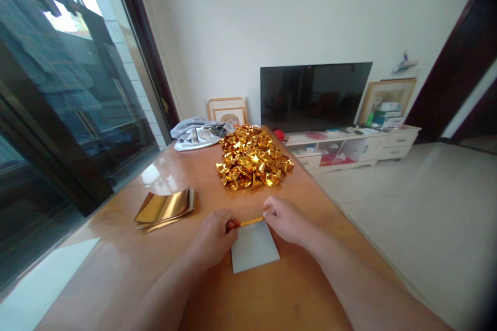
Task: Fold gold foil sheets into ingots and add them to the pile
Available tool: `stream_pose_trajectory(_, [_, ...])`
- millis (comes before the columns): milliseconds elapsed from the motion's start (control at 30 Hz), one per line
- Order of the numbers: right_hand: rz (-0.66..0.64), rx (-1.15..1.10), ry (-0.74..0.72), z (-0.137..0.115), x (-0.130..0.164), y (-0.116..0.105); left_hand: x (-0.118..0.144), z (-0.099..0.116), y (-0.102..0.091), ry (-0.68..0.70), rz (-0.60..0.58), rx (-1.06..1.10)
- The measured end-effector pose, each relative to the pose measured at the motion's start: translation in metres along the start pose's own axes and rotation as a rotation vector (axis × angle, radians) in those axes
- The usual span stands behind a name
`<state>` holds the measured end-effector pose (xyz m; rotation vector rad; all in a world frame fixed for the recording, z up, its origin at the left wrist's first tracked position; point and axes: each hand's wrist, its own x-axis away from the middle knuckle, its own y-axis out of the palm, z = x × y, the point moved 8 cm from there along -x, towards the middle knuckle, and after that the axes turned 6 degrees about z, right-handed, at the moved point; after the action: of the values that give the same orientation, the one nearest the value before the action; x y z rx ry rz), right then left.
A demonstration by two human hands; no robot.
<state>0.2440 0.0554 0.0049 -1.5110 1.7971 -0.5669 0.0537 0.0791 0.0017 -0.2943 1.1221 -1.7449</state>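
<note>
Pinching a barely folded foil-paper sheet [255, 249] at lower centre, the left hand [216, 231] and right hand [286, 220] face folded gold-foil pieces [252, 161] heaped mid-frame, with unfolded sheets [165, 207] remaining centre-left.

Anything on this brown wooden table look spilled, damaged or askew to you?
No spill or damage stands out. The stack of shiny gold foil sheets, left of the bare left hand, looks slightly askew: its edges curl and don't line up.

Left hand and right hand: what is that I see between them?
In the head view, a narrow orange-gold strip, along the far edge of a pale sheet, stretches between the left hand and the right hand.
</note>
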Motion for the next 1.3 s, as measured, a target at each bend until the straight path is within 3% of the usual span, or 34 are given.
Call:
stream_pose_trajectory(600, [0.017,-0.014,-0.131,-0.014,0.002,-0.007,-0.001,0.000,-0.002,0.018,0.034,-0.032])
stream_pose_trajectory(733, [-0.058,-0.004,-0.194,-0.024,0.007,-0.003,0.000,0.005,-0.008,0.043,0.069,-0.100])
stream_pose_trajectory(933, [-0.222,0.037,-0.254,-0.033,0.016,0.011,0.003,0.019,-0.009,0.099,0.000,-0.171])
stream_pose_trajectory(1300, [-0.222,0.105,-0.269,-0.037,0.020,0.007,0.008,0.032,-0.010,0.171,-0.023,-0.276])
